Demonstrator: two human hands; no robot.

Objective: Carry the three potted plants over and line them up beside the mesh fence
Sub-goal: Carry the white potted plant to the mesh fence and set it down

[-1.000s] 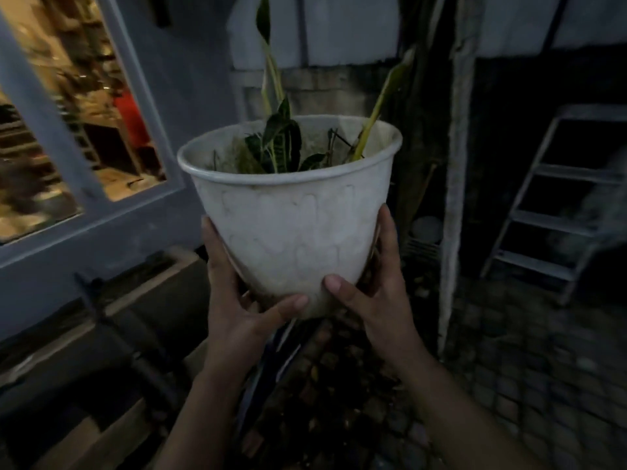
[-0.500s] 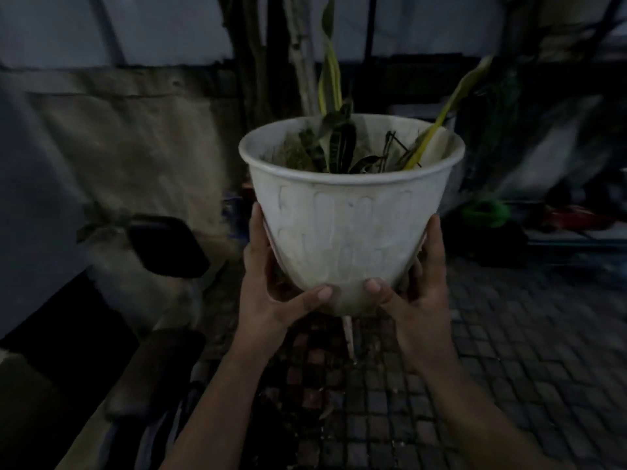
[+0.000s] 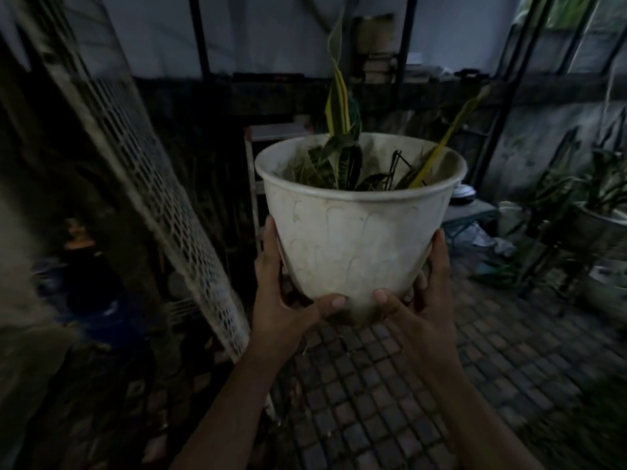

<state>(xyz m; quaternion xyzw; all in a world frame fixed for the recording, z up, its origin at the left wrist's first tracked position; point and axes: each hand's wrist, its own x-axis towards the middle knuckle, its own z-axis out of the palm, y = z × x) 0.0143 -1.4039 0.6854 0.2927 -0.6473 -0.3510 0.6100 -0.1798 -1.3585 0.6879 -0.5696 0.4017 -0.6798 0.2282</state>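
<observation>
- The paved brick floor (image 3: pixel 390 385) lies dim and open on the near right; a dark wall (image 3: pixel 237 106) closes the far side.
- The mesh fence (image 3: pixel 163 184) leans along the left, just beside the left forearm.
- More potted plants (image 3: pixel 597 212) stand at the far right, well apart.
- The white pot (image 3: pixel 356 239), upright with striped leaves (image 3: pixel 337 106), is held mid-air at the centre.
- The left hand (image 3: pixel 281 300) and right hand (image 3: pixel 424 300) cup its lower sides, fingers curled, thumbs pressed near its base.

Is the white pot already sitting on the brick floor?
No, the white pot is held up in the air by the left hand and right hand, above the brick floor.
</observation>
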